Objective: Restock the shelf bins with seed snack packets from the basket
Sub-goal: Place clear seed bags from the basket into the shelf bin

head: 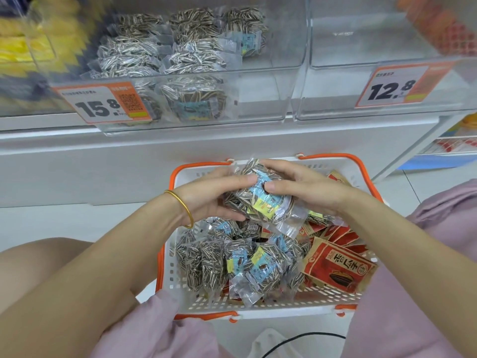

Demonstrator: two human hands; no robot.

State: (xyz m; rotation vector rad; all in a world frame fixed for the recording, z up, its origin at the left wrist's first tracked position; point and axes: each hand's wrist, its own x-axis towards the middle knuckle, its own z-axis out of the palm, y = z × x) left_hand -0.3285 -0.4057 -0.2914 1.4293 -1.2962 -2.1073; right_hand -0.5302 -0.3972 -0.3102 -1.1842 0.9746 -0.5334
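left hand [214, 196] + right hand [305, 188]: both grips closed round one bundle of clear sunflower seed packets [263, 205], held just above the white basket [171, 276] on the floor. Loose seed packets [232, 262] fill the basket's left side, red packets [338, 267] the right. Clear bin [271, 81] behind 15.8 tag [100, 104] is part full with the same seed packets

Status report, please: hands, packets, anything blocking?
Left hand and right hand grip seed packets above basket. 15.8 bin partly filled. Path to it looks clear.
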